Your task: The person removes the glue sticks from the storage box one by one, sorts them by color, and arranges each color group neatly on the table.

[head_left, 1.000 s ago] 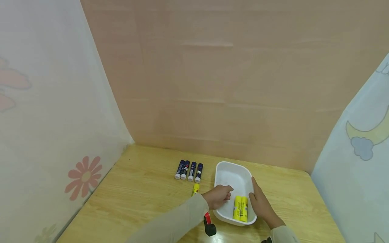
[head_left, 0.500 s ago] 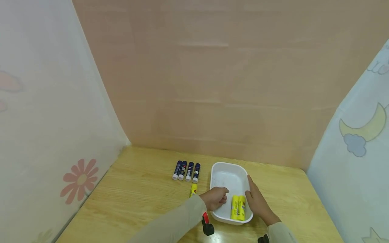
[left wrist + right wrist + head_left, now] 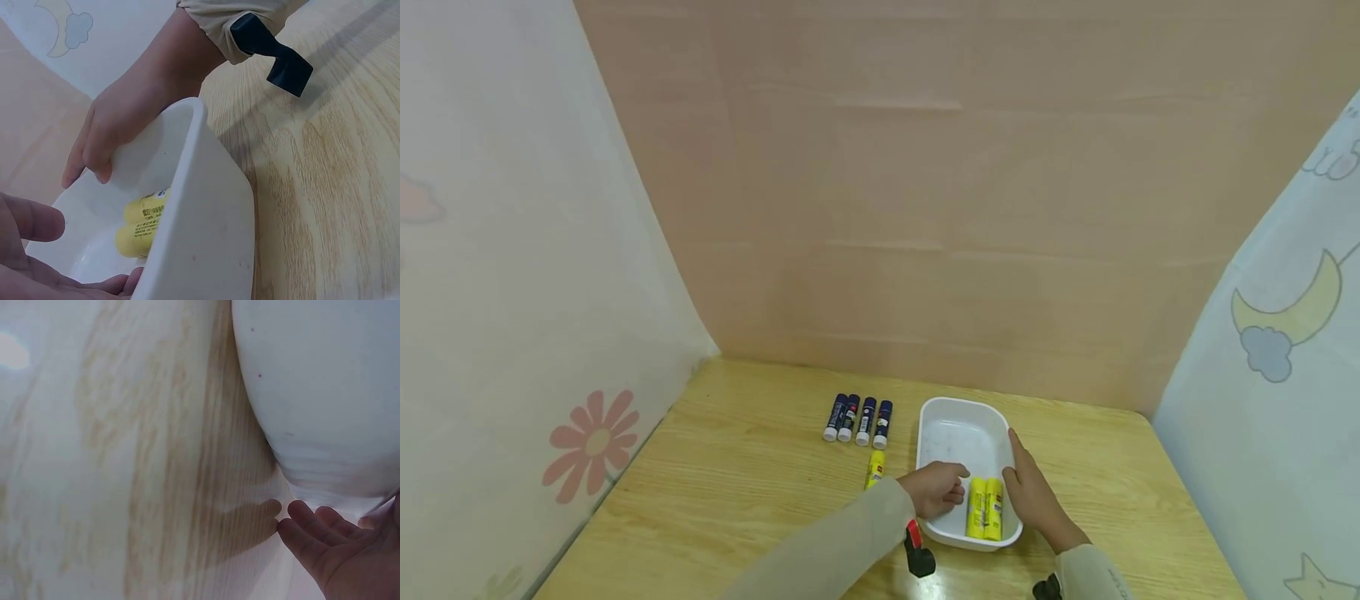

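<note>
A white plastic tray (image 3: 964,437) sits on the wooden table. Two yellow glue sticks (image 3: 984,509) lie side by side at its near right end. My right hand (image 3: 1033,496) holds the tray's right rim, thumb inside, fingers along the outer wall (image 3: 312,531). Reaching in over the left rim, my left hand (image 3: 936,489) has its thumb (image 3: 37,220) straight and its fingers loosely curled, with nothing between them, beside the glue sticks. A third yellow glue stick (image 3: 876,469) lies on the table left of the tray, its near part hidden by the left sleeve.
Several dark blue glue sticks (image 3: 858,420) with white ends lie in a row at the back, left of the tray. A brown paper wall (image 3: 880,208) closes the back of the table (image 3: 737,467). Patterned cloth hangs at both sides.
Both hands and the tray keep the same places relative to each other. The head view has shifted slightly, so everything sits a little further left in it.
</note>
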Demonstrator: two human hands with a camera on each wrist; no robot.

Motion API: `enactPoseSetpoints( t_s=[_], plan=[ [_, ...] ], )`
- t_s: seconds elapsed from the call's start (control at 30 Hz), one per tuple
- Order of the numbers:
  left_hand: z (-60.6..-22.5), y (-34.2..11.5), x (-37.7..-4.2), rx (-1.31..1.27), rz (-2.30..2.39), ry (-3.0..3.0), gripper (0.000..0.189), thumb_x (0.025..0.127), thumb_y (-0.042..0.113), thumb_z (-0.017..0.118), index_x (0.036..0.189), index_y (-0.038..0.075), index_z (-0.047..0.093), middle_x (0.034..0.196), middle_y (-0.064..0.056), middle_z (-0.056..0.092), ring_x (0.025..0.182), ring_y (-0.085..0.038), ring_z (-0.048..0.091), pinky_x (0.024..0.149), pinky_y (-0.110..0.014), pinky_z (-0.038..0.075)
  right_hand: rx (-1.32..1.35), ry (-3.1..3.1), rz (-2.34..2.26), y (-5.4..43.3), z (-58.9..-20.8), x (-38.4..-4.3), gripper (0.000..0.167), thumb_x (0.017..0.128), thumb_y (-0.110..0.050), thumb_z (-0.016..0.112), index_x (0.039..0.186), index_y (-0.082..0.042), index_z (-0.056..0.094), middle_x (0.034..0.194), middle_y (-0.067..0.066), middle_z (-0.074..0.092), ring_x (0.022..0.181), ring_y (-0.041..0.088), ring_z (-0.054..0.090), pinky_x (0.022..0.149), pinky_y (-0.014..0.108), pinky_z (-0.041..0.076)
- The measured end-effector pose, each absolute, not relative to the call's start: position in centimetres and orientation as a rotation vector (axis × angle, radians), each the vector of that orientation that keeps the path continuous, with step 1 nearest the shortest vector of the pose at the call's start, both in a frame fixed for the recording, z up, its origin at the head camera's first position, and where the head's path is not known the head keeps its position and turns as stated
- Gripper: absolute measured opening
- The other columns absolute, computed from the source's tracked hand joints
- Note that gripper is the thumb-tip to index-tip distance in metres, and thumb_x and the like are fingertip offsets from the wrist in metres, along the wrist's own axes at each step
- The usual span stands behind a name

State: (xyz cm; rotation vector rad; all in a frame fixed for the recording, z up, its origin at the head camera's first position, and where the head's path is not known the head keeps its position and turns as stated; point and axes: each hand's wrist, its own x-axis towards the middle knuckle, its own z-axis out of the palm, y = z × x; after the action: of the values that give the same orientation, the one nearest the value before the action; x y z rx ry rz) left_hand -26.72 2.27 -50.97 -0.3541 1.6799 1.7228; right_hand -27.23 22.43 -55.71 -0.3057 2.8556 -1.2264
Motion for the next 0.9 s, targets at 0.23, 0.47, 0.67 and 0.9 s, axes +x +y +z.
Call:
enactPoseSetpoints(
  t_s=[0.23, 0.47, 0.67, 0.9],
  plan=[
    [-51.3, 2.7, -26.3, -0.315, 1.712, 1.729, 0.024, 0.096, 0.018, 0.056, 0.103, -0.005, 0.056, 0.091, -0.012, 0.055, 0.089, -0.021, 0.052, 0.093, -0.038, 0.047, -0.299, 2.856, -1.228, 22.2, -55.7, -27.1, 0.063, 0.100, -0.002, 0.035, 0.154, 0.002, 0.002, 0.156, 0.030, 0.013, 0.140, 0.049, 0.018, 0.110, 0.061, 0.020],
    [-51.7, 3.5, -25.7, -0.225, 1.620, 1.891, 0.028, 0.092, 0.017, 0.061, 0.108, -0.005, 0.057, 0.090, -0.007, 0.054, 0.081, -0.017, 0.050, 0.074, -0.025, 0.045, -0.293, 2.841, -1.230, 22.2, -55.8, -27.1, 0.063, 0.100, -0.002, 0.034, 0.154, 0.003, 0.002, 0.156, 0.030, 0.012, 0.140, 0.049, 0.016, 0.110, 0.061, 0.019],
    [-51.7, 4.1, -25.4, -0.157, 1.443, 2.114, 0.030, 0.087, 0.018, 0.068, 0.104, -0.005, 0.061, 0.093, -0.007, 0.056, 0.086, -0.022, 0.052, 0.086, -0.038, 0.047, -0.311, 2.844, -1.235, 22.4, -55.5, -26.9, 0.063, 0.100, -0.001, 0.034, 0.153, 0.003, 0.001, 0.155, 0.031, 0.012, 0.140, 0.050, 0.016, 0.110, 0.062, 0.019],
    [-52.8, 4.7, -25.6, -0.134, 1.393, 2.227, 0.045, 0.086, 0.017, 0.071, 0.119, -0.010, 0.058, 0.103, -0.013, 0.062, 0.092, -0.025, 0.056, 0.096, -0.048, 0.046, -0.334, 2.849, -1.252, 22.4, -55.4, -26.8, 0.063, 0.100, 0.000, 0.034, 0.153, 0.004, 0.002, 0.156, 0.031, 0.011, 0.140, 0.051, 0.016, 0.110, 0.063, 0.019]
  ],
)
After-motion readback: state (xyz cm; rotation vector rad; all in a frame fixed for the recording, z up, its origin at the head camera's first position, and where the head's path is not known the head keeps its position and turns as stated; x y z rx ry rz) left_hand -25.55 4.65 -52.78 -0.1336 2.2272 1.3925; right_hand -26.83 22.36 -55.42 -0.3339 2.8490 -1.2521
